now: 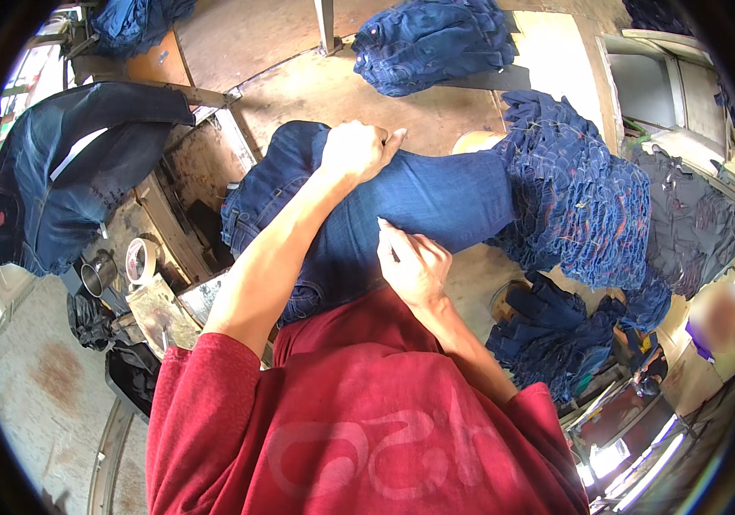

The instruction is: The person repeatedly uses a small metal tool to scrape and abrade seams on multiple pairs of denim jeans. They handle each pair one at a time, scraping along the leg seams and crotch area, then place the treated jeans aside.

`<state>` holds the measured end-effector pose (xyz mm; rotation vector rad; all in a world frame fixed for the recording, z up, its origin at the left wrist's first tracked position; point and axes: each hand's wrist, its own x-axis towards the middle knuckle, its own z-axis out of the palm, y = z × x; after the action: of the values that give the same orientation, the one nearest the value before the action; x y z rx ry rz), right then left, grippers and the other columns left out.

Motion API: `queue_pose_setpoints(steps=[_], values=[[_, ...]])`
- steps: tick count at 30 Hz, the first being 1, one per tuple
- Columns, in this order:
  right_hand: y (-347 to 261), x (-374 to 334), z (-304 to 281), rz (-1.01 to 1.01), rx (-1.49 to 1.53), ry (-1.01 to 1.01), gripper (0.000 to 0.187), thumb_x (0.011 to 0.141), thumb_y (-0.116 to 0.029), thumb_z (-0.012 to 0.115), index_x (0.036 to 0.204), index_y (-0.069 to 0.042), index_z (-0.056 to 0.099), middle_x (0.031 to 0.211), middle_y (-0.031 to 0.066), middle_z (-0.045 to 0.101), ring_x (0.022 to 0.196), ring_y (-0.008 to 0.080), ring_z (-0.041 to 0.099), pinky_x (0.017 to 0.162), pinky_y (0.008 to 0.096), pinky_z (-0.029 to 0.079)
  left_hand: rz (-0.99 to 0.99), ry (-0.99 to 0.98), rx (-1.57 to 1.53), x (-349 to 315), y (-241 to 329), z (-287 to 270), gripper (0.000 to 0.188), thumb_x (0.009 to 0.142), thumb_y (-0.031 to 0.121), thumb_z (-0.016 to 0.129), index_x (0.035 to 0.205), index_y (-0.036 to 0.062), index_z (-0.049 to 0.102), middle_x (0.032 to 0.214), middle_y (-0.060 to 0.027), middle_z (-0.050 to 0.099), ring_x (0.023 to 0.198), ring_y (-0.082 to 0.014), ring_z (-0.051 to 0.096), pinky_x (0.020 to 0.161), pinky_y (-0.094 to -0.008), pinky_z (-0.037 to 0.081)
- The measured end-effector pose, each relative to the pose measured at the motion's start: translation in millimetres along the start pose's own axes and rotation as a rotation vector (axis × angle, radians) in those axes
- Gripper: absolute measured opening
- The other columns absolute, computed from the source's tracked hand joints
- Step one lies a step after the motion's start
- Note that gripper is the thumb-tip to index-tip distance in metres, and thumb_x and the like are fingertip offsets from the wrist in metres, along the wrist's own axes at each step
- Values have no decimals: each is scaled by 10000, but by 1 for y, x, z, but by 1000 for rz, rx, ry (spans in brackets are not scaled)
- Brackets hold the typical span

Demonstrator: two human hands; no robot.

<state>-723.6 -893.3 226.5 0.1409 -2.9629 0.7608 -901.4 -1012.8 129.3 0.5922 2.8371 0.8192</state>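
A pair of blue jeans (419, 196) lies across my lap, waistband at the left and one leg stretched out to the right. My left hand (357, 152) is closed on its far edge, the thumb pointing right. Nearer to me, my right hand (416, 262) is drawn together in a pinch over the leg's near side. Whatever sits between those fingertips is too small to make out.
A big pile of jeans with frayed threads (578, 193) adjoins the leg on the right. Dark jeans (84, 163) hang over a support at left, beside a tape roll (140, 260) and metal cup (98, 275). More folded jeans (436, 43) lie on the floor ahead.
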Motion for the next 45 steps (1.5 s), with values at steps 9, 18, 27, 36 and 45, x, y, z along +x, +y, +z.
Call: queue_pose_setpoints(steps=[9, 18, 27, 36, 45], values=[[-1, -7, -3, -22, -49, -51, 245, 882, -46, 823, 1108, -137, 842, 719, -2, 729, 573, 180, 659, 559, 327, 556, -40, -104, 18, 2, 3, -5, 601, 1080, 551, 600, 741, 111, 829, 688, -193, 742, 673, -368, 773, 700, -473, 636], [2, -21, -13, 3, 66, -1, 179, 916, -13, 803, 1090, -45, 834, 819, 42, 802, 622, 185, 729, 589, 330, 596, -89, -169, -6, 3, 5, -10, 602, 1094, 563, 564, 796, 124, 850, 729, -189, 761, 717, -376, 786, 760, -481, 642], [4, -24, -10, -44, -21, -5, 257, 895, -78, 811, 1144, -140, 837, 669, -7, 655, 564, 182, 639, 535, 346, 544, -95, -176, -6, 3, 7, -13, 587, 1097, 546, 567, 811, 123, 856, 732, -199, 760, 724, -373, 788, 750, -479, 641], [11, -14, 0, -62, 50, 61, 217, 924, -79, 799, 1136, -115, 826, 653, -9, 639, 543, 182, 630, 510, 330, 530, -96, -163, -24, 2, 6, -11, 587, 1097, 538, 573, 806, 112, 854, 732, -205, 759, 723, -375, 788, 752, -478, 643], [1, -34, -19, 23, 15, 9, 237, 858, -58, 853, 1088, -112, 842, 722, 19, 744, 596, 187, 706, 557, 345, 576, -94, -150, -32, 2, 5, -8, 581, 1093, 532, 581, 793, 115, 852, 718, -207, 755, 703, -377, 785, 738, -479, 644]])
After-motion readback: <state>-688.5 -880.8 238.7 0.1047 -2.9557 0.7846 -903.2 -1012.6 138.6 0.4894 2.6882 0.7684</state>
